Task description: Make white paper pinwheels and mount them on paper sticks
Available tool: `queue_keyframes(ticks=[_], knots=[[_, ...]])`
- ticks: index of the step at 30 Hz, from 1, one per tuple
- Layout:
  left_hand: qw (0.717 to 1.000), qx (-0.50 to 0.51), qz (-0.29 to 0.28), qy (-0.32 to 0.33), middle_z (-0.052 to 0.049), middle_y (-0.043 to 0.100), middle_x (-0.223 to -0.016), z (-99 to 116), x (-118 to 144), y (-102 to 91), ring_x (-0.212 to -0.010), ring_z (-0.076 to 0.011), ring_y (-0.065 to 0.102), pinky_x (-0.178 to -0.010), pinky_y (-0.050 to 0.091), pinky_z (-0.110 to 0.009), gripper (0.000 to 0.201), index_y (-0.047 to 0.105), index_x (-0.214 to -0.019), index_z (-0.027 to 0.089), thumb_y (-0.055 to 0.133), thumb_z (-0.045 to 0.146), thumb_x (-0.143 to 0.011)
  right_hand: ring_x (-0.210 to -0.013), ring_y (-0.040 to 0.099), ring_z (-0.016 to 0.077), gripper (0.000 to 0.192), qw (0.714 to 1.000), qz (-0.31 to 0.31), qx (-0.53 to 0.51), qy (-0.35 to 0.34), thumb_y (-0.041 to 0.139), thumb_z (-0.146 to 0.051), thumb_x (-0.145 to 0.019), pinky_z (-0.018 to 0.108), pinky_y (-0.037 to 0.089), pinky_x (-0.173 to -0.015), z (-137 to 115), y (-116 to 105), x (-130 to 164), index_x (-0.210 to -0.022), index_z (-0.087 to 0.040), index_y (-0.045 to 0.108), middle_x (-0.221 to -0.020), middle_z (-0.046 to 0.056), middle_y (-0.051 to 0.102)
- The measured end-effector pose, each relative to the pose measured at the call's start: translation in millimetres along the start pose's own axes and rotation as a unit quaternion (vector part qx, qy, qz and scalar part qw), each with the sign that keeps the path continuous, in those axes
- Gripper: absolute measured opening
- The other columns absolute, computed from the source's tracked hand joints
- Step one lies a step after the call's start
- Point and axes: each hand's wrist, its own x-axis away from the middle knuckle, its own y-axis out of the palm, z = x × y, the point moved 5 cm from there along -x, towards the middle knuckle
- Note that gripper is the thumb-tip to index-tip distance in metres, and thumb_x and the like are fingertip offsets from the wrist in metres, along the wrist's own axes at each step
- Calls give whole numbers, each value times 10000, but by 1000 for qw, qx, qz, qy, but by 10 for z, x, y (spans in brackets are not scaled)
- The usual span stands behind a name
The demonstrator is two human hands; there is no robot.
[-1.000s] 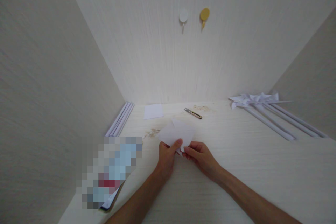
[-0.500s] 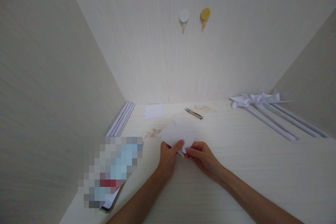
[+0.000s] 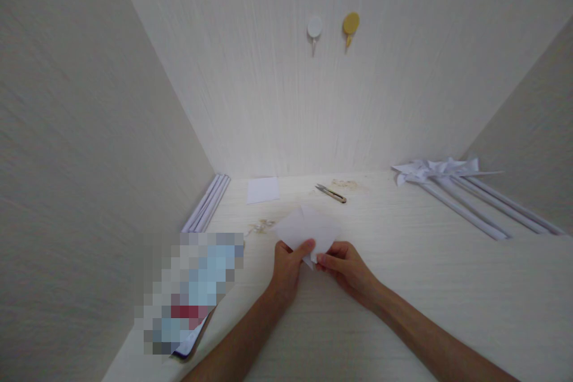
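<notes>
Two hands meet at the near edge of a white paper sheet, which lies low over the table just ahead of the knuckles. The left hand pinches the paper's near corner, thumb on top; the right hand pinches the same corner from the other side, fingertips nearly touching the left thumb. The step in hand looks like folding or creasing that corner, early in shaping the sheet. A next move would call for both pinches to stay firm while the edges line up. Beyond the hands lie small scissors and a blank paper square. Far to the right rest finished paper pinwheels; to the left, rolled paper sticks along the wall.
</notes>
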Motion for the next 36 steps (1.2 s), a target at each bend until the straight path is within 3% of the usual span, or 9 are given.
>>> queue_keyframes(ticks=[12,19,24,32,36], knots=[[1000,16,3,-1,-38,657,-614,17,11,6,-553,-139,573,-552,440,-253,266,655,-674,109,738,250,-464,-478,453,70,132,1000,-12,-4,2,744,-248,-483,218,310,-516,-3,11,7,-532,-152,668,-491,-14,598],[999,-27,-15,13,3,550,-418,6,3,16,-370,-104,464,-400,360,-234,259,590,-536,120,709,348,-506,-493,464,69,148,1000,-30,7,-5,698,-287,-570,213,315,-524,12,17,8,-535,-148,661,-505,-8,598],[998,-32,40,34,-16,601,-527,-7,-24,-71,-464,-109,504,-446,369,-224,245,617,-579,112,727,310,-486,-552,495,78,110,999,-47,19,-5,728,-231,-529,218,340,-575,29,25,2,-576,-156,664,-568,-17,618],[999,-14,34,34,-30,614,-571,18,-16,-58,-511,-110,514,-486,391,-225,216,632,-594,104,724,275,-499,-594,489,99,172,998,-56,35,-21,725,-271,-529,247,352,-619,22,56,-2,-623,-158,635,-595,-23,586],[998,29,55,24,-28,629,-630,44,-20,-59,-540,-103,528,-501,402,-213,251,639,-659,97,734,251,-486,-563,450,87,171,995,-76,50,-33,715,-264,-539,230,326,-569,-12,93,17,-556,-153,585,-562,-31,543]])
